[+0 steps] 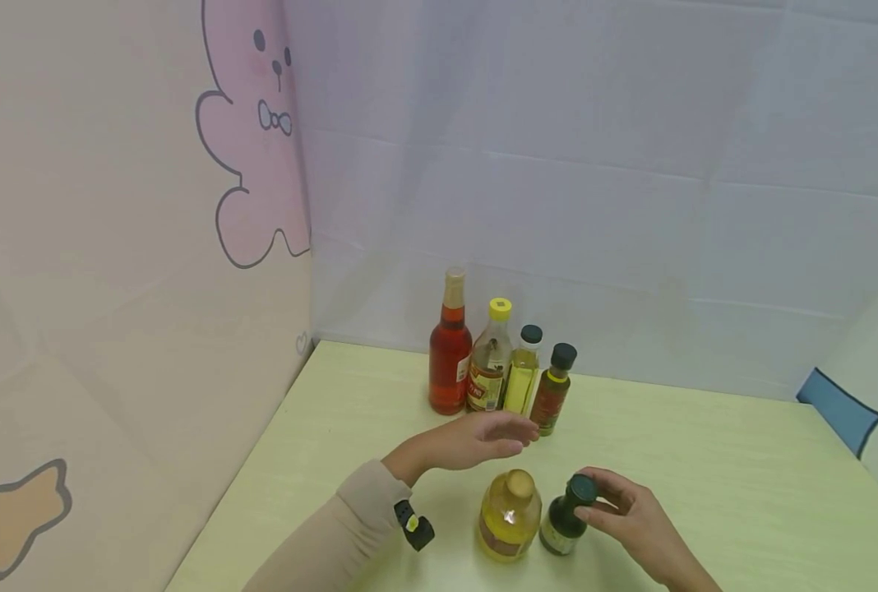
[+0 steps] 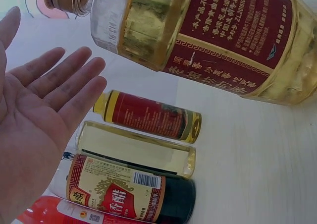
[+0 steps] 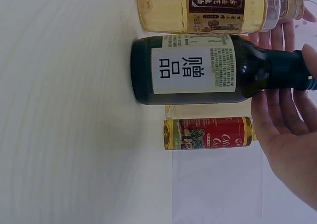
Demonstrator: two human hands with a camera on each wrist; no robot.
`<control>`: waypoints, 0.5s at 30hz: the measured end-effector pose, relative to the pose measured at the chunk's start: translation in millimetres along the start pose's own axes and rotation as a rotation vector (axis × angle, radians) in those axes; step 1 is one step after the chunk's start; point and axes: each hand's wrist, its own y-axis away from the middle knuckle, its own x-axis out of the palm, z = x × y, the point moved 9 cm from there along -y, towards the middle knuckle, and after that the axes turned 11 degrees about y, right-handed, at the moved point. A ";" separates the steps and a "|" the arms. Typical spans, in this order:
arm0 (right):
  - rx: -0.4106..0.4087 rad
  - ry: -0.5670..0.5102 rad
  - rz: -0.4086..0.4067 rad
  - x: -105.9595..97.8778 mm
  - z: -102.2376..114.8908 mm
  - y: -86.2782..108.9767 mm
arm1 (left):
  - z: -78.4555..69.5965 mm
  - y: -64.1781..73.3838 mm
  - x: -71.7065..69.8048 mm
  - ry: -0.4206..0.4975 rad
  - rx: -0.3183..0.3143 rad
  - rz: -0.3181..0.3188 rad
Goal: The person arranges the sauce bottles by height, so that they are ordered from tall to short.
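Note:
My right hand point(image 1: 627, 518) holds a dark green glass bottle point(image 1: 561, 524) by its cap and neck, thumb on the near side and fingers behind. The bottle stands upright, its pale label point(image 3: 193, 68) bearing large dark characters. Just left of it is a round peanut oil bottle point(image 1: 509, 526) with a wooden-looking stopper, full of yellow oil and labelled in dark red point(image 2: 233, 35). My left hand point(image 1: 476, 440) is held above the table behind the oil bottle, fingers extended and palm bare point(image 2: 44, 105). Nothing is in it.
Behind, a row of bottles stands near the curtain: a tall red one point(image 1: 450, 370), a yellow-capped vinegar bottle point(image 1: 487, 374), a slim yellow oil bottle point(image 1: 522, 382) and a small olive oil bottle point(image 1: 550, 399). A pale yellow table point(image 1: 705, 477) extends right. A printed cloth point(image 1: 113, 247) hangs left.

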 end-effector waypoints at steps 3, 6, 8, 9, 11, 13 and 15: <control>0.003 -0.002 0.000 0.0 -0.5 -0.2 | 0.2 2.7 1.1 0.004 0.019 0.018; -0.003 -0.001 -0.003 -0.1 -0.6 -0.3 | 0.8 4.7 2.7 0.013 0.027 0.040; -0.006 0.000 -0.006 -0.4 -0.4 -0.2 | 1.2 5.5 4.1 0.013 0.021 0.053; -0.007 0.001 -0.009 -0.6 -0.4 -0.1 | 1.4 6.0 4.7 0.011 0.015 0.057; -0.008 0.003 -0.011 -0.6 -0.8 -0.2 | 2.4 6.6 5.9 0.004 0.003 0.068; -0.006 0.004 -0.011 -0.7 -1.1 -0.1 | 3.1 6.8 7.2 -0.017 -0.004 0.081; -0.006 0.006 -0.011 -0.9 -1.3 -0.1 | 3.5 6.7 9.0 -0.035 -0.002 0.100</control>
